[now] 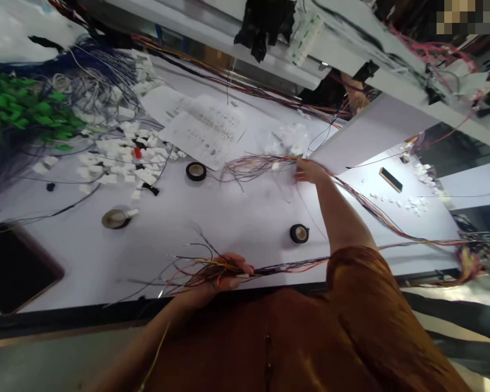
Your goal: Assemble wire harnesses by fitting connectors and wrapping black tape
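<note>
- Your left hand is clenched around a thick bundle of coloured wires, low and near the table's near edge, with the forearm coming in from the lower left.
- The loose wire ends fan out past that hand, and the bundle runs right along the table edge to a tangle at the far right.
- Your right arm reaches forward and up across the white table, its wrist bent slightly.
- Your right hand pinches a second bunch of thin wires, which spread out to the left of your fingers.
- Just beyond that hand lies a clear bag of small white pieces.
- Three rolls of black tape sit around your hands: one, one and one.
- Printed papers lie on the table, next to a heap of white connectors.
- Farther left lie green-tagged wires.
- A co-worker's hand shows past the far shelf.
</note>
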### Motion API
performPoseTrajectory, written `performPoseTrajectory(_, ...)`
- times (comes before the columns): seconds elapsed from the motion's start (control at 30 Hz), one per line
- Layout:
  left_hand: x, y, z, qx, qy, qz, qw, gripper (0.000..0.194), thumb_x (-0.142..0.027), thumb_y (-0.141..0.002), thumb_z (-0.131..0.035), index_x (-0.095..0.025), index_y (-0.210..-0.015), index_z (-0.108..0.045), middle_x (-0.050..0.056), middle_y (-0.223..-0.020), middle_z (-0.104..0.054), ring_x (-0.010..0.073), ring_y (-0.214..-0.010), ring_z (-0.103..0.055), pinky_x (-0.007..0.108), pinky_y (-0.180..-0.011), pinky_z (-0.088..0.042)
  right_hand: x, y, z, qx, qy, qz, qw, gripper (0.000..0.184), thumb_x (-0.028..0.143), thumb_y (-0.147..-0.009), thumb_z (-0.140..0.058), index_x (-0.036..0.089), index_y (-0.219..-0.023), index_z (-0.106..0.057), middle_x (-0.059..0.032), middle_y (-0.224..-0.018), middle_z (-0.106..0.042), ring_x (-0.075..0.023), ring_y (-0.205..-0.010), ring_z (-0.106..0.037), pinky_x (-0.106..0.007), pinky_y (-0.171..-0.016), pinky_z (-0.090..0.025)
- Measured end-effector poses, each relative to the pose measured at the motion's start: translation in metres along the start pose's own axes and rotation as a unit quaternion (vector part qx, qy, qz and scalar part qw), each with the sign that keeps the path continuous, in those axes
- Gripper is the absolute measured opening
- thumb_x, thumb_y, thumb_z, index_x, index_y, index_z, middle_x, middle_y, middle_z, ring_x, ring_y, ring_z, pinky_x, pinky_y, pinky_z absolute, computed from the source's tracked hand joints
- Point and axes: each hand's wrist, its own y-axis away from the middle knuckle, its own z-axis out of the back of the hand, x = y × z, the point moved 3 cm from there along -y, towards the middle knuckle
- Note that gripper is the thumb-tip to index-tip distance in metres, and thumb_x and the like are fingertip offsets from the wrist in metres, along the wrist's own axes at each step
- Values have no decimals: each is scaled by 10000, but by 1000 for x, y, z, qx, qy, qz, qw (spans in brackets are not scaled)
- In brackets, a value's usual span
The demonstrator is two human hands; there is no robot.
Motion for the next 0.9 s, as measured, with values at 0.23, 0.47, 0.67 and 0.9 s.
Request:
performPoseTrajectory(0.23, 48, 15, 15, -152, 164, 68, 972, 376, -279, -744, -840, -199, -1087, -708, 95, -1185, -731, 248, -1091, -700, 416, -1058, -511, -17, 46, -49, 155, 269, -79, 947, 242, 255, -842, -725, 125, -664, -624, -43, -536, -623, -127, -444, -563, -233, -487, -455)
performPoseTrajectory(0.47, 55, 22, 0, -187, 138, 41, 972, 275, -260, -778, -791, -189, -1038, -739, 92, -1206, -717, 288, -1211, -648, 441, -1131, -481, 17, 61, -88, 123, 202, 87, 968, 240, 244, -966, -501, 171, -755, -589, 64, -498, -435, -82, -475, -400, -205, -529, -364)
performPoseTrajectory(0.67, 57, 11, 2, -235, 93, -10, 967, 280, -242, -729, -823, -170, -990, -751, 90, -1098, -750, 264, -1098, -694, 412, -1064, -528, 19, 145, -88, 256, 191, 335, 886, 229, 251, -925, -534, 149, -730, -597, 31, -671, -547, -88, -661, -481, -223, -666, -347)
performPoseTrajectory(0.9, 31, -30, 17, -186, 72, -65, 978, 298, -242, -699, -841, -174, -976, -755, 58, -1058, -752, 173, -950, -692, 272, -851, -538, -55, 266, -124, 353, 340, 383, 783, 194, 242, -936, -518, 151, -848, -665, -22, -761, -633, -118, -683, -493, -254, -628, -272)
